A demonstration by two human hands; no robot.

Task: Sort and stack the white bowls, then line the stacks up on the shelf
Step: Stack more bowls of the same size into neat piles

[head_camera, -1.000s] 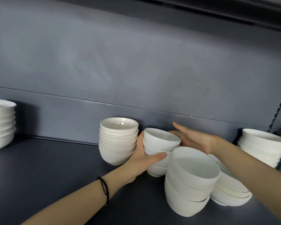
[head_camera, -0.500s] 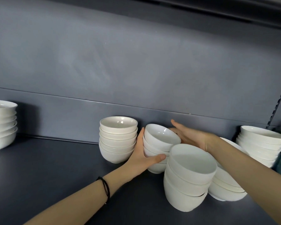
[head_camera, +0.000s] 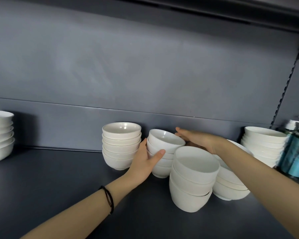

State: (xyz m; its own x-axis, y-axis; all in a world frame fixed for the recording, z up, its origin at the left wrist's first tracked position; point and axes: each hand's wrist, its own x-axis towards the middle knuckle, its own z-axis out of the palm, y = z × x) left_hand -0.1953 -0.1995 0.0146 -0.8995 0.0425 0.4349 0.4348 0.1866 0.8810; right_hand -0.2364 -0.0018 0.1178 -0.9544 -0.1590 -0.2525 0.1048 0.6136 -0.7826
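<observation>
My left grip [head_camera: 145, 163] holds the small stack [head_camera: 162, 157] of white bowls in the middle of the shelf [head_camera: 59, 187]. My thumb lies across the front of it and my other fingers go round the far side. My right grip [head_camera: 202, 142] is wide and flat, and its straight fingers touch the back of the top bowl [head_camera: 164, 139]. That top bowl leans to one side. It does not sit flat in the bowl under it.

The small stack stands near the back wall, just beside the cream stack [head_camera: 121, 145] on its left. I think the job now is to make the top bowl sit straight, then push the stack into line with the cream one. To do it well I should go slow. My right fingers should press the leaning bowl down softly while my left grip stops the stack from sliding. Bowls are smooth, so they can slip or chip. My right arm reaches over the front stack [head_camera: 193, 178], so I must not bump it.

Some things I cannot see. The front stack hides the low right side of the small stack, so I cannot tell if they touch. My left fingers behind the bowls are hidden too. My right arm covers part of the wide bowls [head_camera: 231, 187]. The stack at the far left [head_camera: 0, 135] is cut off. The blue bottles [head_camera: 297, 152] at the right edge are blurry.
</observation>
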